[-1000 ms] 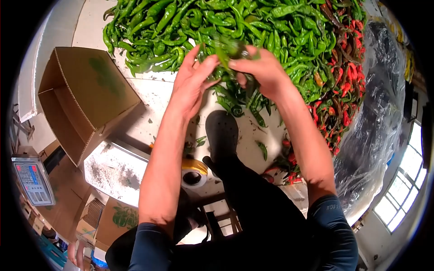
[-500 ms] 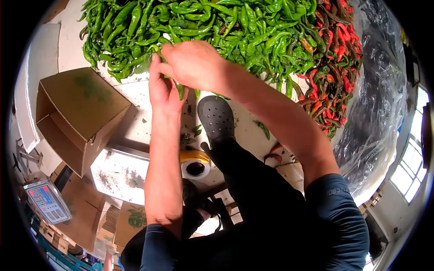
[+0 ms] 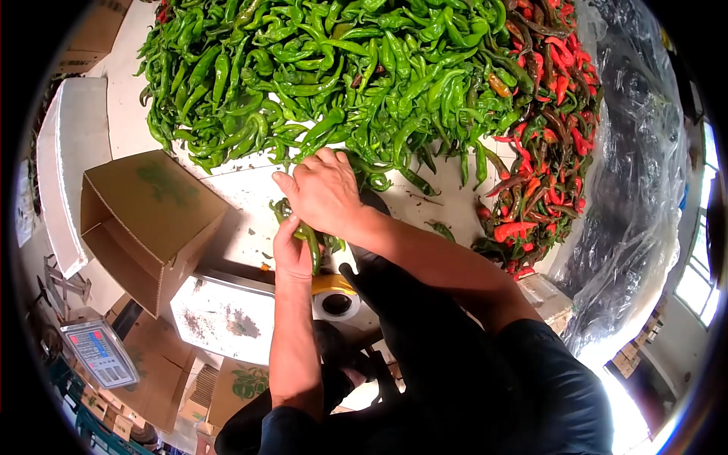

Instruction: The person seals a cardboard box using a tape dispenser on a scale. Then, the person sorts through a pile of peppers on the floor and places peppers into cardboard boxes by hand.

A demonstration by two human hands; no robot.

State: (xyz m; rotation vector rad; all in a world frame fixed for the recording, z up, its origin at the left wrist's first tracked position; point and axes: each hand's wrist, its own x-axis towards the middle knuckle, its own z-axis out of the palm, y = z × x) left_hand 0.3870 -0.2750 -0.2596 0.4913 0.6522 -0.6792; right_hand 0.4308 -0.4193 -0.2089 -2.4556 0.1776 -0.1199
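A wide heap of green peppers [image 3: 341,68] covers the light floor in front of me. My left hand [image 3: 292,246] is closed around several green peppers [image 3: 309,236], with one hanging down past the palm. Just above it, at the heap's near edge, my right hand [image 3: 326,189] reaches across with its fingers curled over; what its fingers hold, if anything, is hidden. Red and dark peppers [image 3: 557,152] form a band along the heap's right side.
An open cardboard box [image 3: 155,205] lies on its side at the left, beside a dirty white lid [image 3: 224,318]. A tape roll [image 3: 336,303] sits below my hands. Scales [image 3: 100,354] stand lower left; clear plastic sheeting [image 3: 629,167] lines the right.
The view has shifted, and the heap and box appear lower. My hands have come nearer my body; the right, earlier pressed against the left, now lies just above it.
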